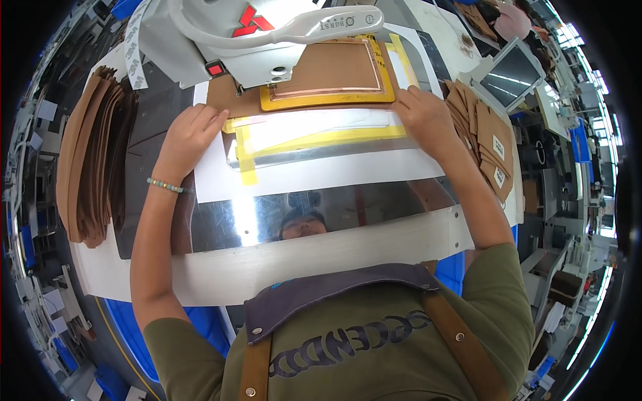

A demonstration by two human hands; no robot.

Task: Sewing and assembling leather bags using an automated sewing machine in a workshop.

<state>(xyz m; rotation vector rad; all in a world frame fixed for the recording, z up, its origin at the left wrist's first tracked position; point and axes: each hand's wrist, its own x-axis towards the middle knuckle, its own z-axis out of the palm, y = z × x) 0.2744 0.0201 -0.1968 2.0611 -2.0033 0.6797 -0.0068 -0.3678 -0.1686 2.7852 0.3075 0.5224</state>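
A brown flat panel (227, 99), apparently leather or fabric, lies beneath a yellow rectangular clamp frame (328, 102) at the sewing machine. My left hand (190, 139) has its fingers curled at the panel's near left corner. At the opposite corner, my right hand (422, 117) holds the panel's right edge, fingers bent. Both thumbs are partly hidden. Just in front of the panel's near edge is a metal template plate (321, 155) covered with white sheets and yellow tape. The white machine head (221, 50) hangs over the panel's far left part and hides some of it.
A thick stack of brown pieces (90, 154) stands at the left. More brown pieces (495, 137), some with white labels, lie at the right beside a tilted screen (511, 73). A shiny metal plate (321, 214) runs along the table's near side. Another person (513, 23) is at the far right.
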